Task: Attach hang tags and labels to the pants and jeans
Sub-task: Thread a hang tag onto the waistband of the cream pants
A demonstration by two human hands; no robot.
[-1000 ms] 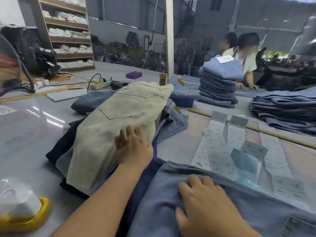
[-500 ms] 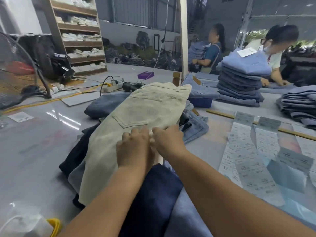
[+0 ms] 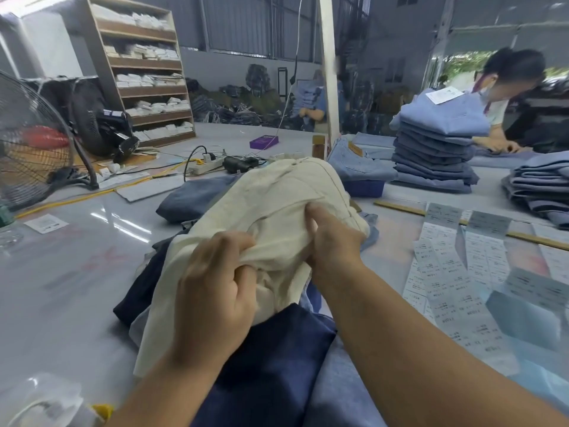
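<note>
On the pile mid-bench, the left hand [image 3: 215, 291] and right hand [image 3: 334, 238] both gripped the soft, limp cream pants [image 3: 277, 204], probably best held by the stiffer waistband.

The pants [image 3: 261, 217] lie on a heap of jeans [image 3: 264, 365] on the desk [image 3: 77, 272]. Label strips [image 3: 446, 272] lie to its right. Behind them stands a stack of folded jeans [image 3: 437, 149]. A fan [image 3: 27, 143] stands far left, a shelf unit [image 3: 144, 72] behind it.
</note>
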